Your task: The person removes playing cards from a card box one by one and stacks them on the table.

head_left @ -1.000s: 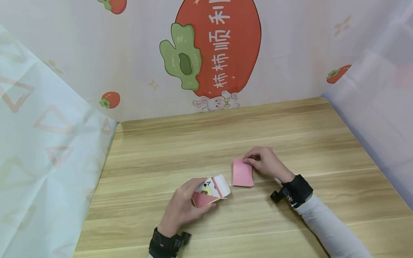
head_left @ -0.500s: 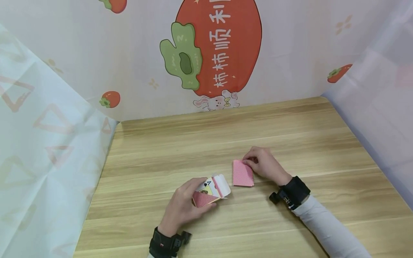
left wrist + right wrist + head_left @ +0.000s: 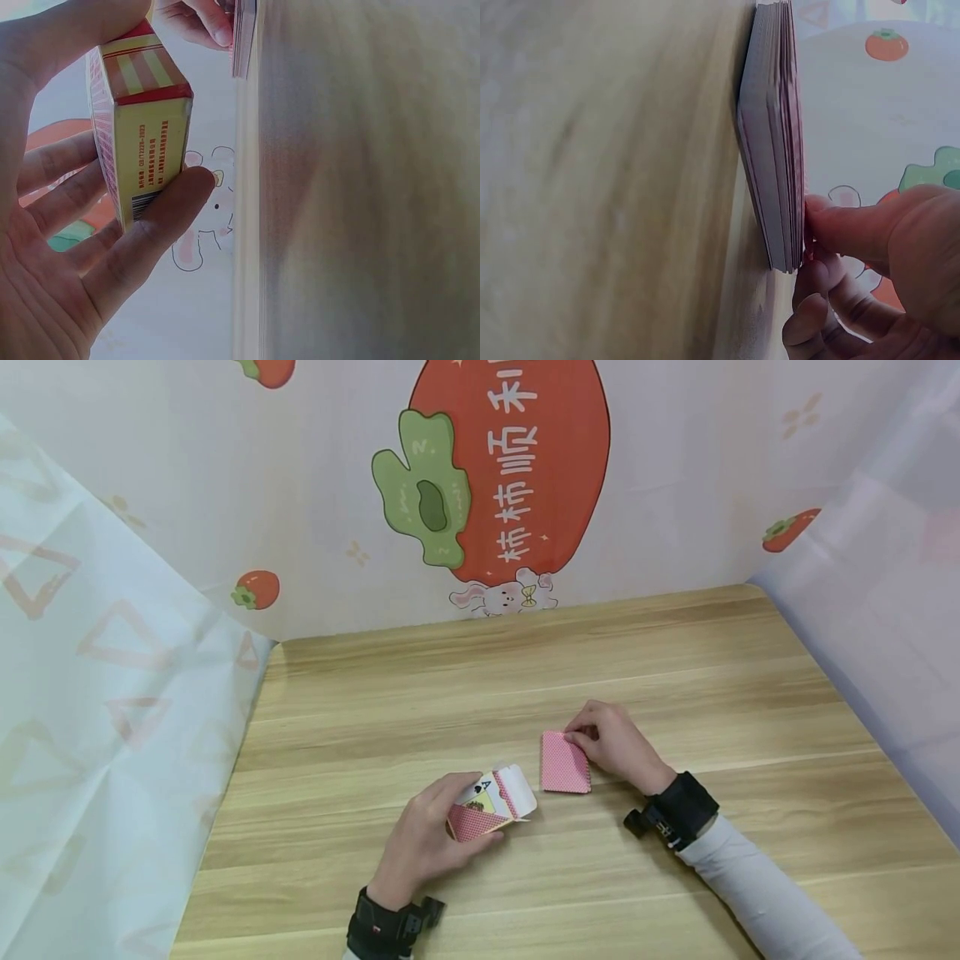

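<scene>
My left hand (image 3: 420, 839) grips a playing-card box (image 3: 480, 810) with a red-patterned side, an ace picture and its white end flap out. In the left wrist view, thumb and fingers wrap the box (image 3: 150, 135), whose yellow end bears red print and a barcode. A stack of playing cards (image 3: 564, 768) lies on the table right of the box, red-patterned backs up. My right hand (image 3: 618, 743) pinches at the far right corner of the stack. The right wrist view shows the cards' edges (image 3: 776, 165), slightly uneven, with the thumb against the top; how many cards it pinches is hidden.
The wooden table (image 3: 360, 710) extends around both hands. A white sheet with a big persimmon print (image 3: 540, 468) hangs behind its far edge. Pale sheets hang at the left (image 3: 97, 693) and right (image 3: 885, 593) sides.
My right wrist and forearm have shifted slightly left, while the fingertips stay at the stack's corner. The left hand and the box keep their place.
</scene>
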A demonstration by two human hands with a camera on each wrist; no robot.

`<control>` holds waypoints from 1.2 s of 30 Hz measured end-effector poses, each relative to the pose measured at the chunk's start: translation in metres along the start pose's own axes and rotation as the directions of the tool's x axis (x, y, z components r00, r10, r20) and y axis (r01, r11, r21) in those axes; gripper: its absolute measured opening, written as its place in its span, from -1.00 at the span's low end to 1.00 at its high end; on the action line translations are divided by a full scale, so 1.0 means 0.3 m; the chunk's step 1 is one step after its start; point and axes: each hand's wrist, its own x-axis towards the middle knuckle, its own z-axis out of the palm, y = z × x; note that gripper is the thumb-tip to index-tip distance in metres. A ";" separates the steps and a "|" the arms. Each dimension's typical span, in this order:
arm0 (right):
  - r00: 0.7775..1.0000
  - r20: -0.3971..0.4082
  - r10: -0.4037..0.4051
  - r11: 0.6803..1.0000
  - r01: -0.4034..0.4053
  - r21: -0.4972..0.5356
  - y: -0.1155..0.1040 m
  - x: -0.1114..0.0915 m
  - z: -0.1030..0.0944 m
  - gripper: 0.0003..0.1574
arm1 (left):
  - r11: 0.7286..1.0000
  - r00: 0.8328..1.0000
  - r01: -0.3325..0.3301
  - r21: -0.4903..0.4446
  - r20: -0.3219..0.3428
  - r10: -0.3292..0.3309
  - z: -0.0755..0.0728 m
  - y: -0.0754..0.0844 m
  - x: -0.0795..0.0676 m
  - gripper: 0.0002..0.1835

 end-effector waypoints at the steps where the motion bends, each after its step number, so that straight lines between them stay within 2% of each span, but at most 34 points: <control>1: 1.000 0.000 0.006 1.000 -0.006 0.002 0.000 -0.001 0.000 -0.95 | 1.000 1.000 -0.002 0.000 -0.001 0.002 0.000 0.000 0.000 -0.19; 13: 1.000 0.008 0.014 1.000 -0.014 0.017 -0.001 -0.005 0.002 -0.95 | 1.000 1.000 0.017 0.006 0.011 -0.017 0.001 0.005 -0.008 -0.20; 19: 1.000 -0.020 0.016 0.999 -0.015 0.037 -0.012 -0.006 -0.011 -0.92 | 0.999 0.999 0.037 0.020 0.018 -0.037 0.003 0.008 -0.009 -0.21; 22: 1.000 -0.015 0.002 0.997 -0.001 0.073 -0.043 -0.010 -0.027 -0.88 | 0.999 0.999 0.041 0.022 0.020 -0.042 0.002 0.010 -0.009 -0.22; 29: 0.996 0.046 -0.073 0.984 0.065 0.168 -0.161 -0.037 -0.048 -0.86 | 1.000 1.000 0.003 0.014 0.013 -0.004 0.002 0.005 -0.010 -0.20; 36: 0.984 0.120 -0.132 0.939 0.086 0.332 -0.263 -0.076 -0.037 -0.87 | 1.000 1.000 -0.012 -0.007 0.013 0.012 0.002 0.005 -0.008 -0.21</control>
